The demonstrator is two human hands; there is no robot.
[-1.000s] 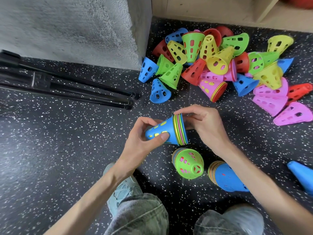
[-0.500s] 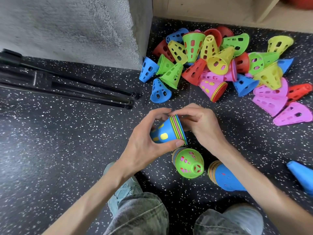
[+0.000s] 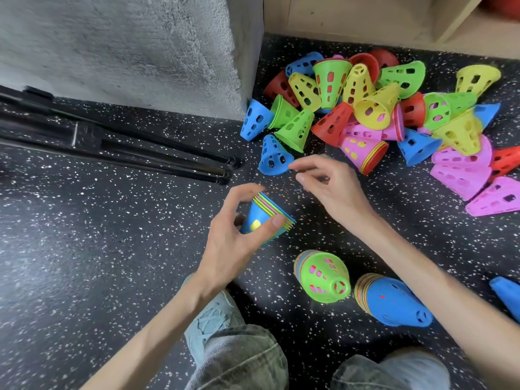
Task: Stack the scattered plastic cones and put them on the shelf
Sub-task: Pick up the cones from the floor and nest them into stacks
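My left hand (image 3: 236,235) grips a blue-topped stack of cones (image 3: 264,216) just above the floor, thumb and fingers curled round its rim end. My right hand (image 3: 327,182) hovers apart from the stack, empty, fingers loosely curled, close to a lone blue cone (image 3: 273,157). A heap of scattered cones (image 3: 374,108) in red, yellow, green, pink and blue lies beyond. Two finished stacks lie near my knees: a green-topped stack (image 3: 323,275) and a blue-topped stack (image 3: 394,301). The wooden shelf (image 3: 351,21) runs along the top.
A grey concrete block (image 3: 126,43) fills the upper left. Black tripod legs (image 3: 126,153) lie on the speckled floor to the left. Another blue cone (image 3: 506,296) pokes in at the right edge. My shoes and jeans (image 3: 239,358) are at the bottom.
My right hand has let go of the stack and moved up toward the lone blue cone. My left hand has turned the stack and lowered it toward the floor.
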